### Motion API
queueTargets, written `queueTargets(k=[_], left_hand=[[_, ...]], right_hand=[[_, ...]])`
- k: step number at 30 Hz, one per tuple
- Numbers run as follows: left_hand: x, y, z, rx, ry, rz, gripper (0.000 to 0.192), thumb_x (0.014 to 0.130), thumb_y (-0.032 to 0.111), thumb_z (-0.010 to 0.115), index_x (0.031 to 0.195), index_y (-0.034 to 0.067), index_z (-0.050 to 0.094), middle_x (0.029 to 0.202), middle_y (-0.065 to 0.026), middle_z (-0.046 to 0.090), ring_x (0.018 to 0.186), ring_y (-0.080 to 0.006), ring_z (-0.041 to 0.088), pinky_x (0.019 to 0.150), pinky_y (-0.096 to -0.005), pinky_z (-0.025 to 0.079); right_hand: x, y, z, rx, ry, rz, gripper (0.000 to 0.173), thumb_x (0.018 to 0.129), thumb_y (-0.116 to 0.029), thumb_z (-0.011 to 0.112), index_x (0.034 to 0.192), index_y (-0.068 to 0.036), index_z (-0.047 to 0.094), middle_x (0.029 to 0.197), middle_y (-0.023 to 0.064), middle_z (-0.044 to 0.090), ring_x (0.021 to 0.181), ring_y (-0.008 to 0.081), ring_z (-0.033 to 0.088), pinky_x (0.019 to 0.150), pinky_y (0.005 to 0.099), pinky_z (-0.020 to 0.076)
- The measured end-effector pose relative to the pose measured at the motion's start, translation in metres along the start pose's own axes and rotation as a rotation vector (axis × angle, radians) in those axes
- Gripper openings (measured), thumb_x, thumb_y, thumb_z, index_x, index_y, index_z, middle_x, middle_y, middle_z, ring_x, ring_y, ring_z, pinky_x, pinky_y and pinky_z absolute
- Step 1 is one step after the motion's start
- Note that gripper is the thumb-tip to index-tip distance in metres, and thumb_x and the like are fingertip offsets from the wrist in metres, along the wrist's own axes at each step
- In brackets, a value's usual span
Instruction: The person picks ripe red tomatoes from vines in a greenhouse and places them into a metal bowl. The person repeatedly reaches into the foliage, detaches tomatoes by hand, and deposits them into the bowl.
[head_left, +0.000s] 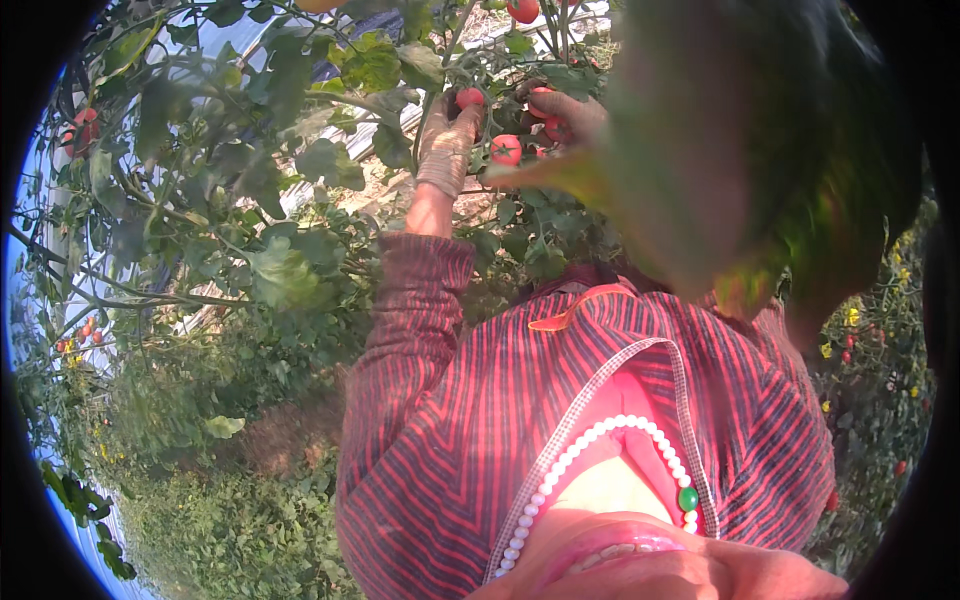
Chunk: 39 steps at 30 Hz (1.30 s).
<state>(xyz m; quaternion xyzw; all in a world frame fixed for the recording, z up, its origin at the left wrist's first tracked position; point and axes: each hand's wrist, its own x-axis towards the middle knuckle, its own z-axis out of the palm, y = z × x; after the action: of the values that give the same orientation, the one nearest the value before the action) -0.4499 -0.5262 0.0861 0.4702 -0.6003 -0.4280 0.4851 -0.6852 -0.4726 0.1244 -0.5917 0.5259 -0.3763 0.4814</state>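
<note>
My left hand (446, 146), in a light, stained glove, reaches up among the vines, with its thumb and fingers around a red tomato (470, 98). My right hand (576, 114), also gloved, has its fingers on another red tomato (538, 103); a blurred leaf hides its wrist and arm. Just below those fingers hangs a tomato (557, 129). Between and slightly below the hands is a red tomato with a green calyx (506, 150).
A large, blurred leaf (697, 150) close to the camera covers much of the upper right. Tomato stems (180, 298) and foliage crowd the left. More red tomatoes (523, 10) hang at the top, and pale sheeting (367, 139) lies behind the vines.
</note>
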Motion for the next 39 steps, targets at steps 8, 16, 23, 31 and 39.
queueTargets(k=[8, 16, 23, 31, 39], left_hand=[[-0.071, 0.052, -0.008, 0.087, -0.13, 0.132, 0.043, 0.102, 0.007, 0.065, 0.144, 0.002, 0.061, 0.12, -0.0119, 0.072, 0.101, -0.0218, 0.07, 0.092, -0.0369, 0.056], [-0.09, 0.094, 0.0, -0.355, -0.266, -0.062, 0.07, 0.101, 0.032, 0.077, 0.154, 0.002, 0.044, 0.142, -0.0107, 0.058, 0.123, -0.017, 0.061, 0.098, -0.0328, 0.056], [-0.094, 0.08, 0.014, -0.701, -0.234, -0.392, 0.027, 0.107, 0.032, 0.05, 0.121, 0.011, 0.061, 0.101, -0.0033, 0.065, 0.08, -0.014, 0.063, 0.062, -0.0265, 0.052], [-0.102, 0.045, 0.04, -0.785, -0.306, -0.498, 0.023, 0.104, 0.019, 0.062, 0.123, 0.009, 0.054, 0.091, -0.0042, 0.063, 0.068, -0.0148, 0.058, 0.062, -0.0289, 0.048], [-0.096, 0.034, 0.058, -1.062, -0.402, -0.776, 0.028, 0.11, 0.043, 0.052, 0.1, 0.016, 0.053, 0.069, 0.0021, 0.037, 0.051, -0.0121, 0.033, 0.047, -0.0306, 0.026]], right_hand=[[-0.055, 0.009, 0.0, 0.442, -0.109, -0.031, 0.049, 0.097, -0.007, 0.067, 0.145, -0.001, 0.058, 0.136, 0.0136, 0.07, 0.111, 0.0204, 0.071, 0.093, 0.0348, 0.0585], [-0.071, -0.071, 0.018, -0.031, -0.031, -0.321, 0.074, 0.089, -0.027, 0.075, 0.156, -0.004, 0.054, 0.142, 0.0129, 0.062, 0.134, 0.0249, 0.058, 0.118, 0.0386, 0.0437], [-0.075, -0.058, 0.038, -0.109, 0.047, -0.216, 0.055, 0.09, -0.029, 0.075, 0.142, -0.012, 0.068, 0.121, 0.0093, 0.071, 0.117, 0.0229, 0.066, 0.105, 0.0393, 0.0526], [-0.092, -0.028, 0.012, 0.331, 0.045, 0.083, 0.052, 0.096, -0.025, 0.069, 0.141, 0.0, 0.063, 0.111, 0.0081, 0.071, 0.093, 0.0139, 0.068, 0.083, 0.0311, 0.057], [-0.133, 0.05, -0.002, 0.787, 0.072, 0.104, 0.033, 0.104, -0.014, 0.058, 0.133, 0.0, 0.061, 0.112, 0.0065, 0.066, 0.087, 0.0147, 0.06, 0.073, 0.0285, 0.0512]])
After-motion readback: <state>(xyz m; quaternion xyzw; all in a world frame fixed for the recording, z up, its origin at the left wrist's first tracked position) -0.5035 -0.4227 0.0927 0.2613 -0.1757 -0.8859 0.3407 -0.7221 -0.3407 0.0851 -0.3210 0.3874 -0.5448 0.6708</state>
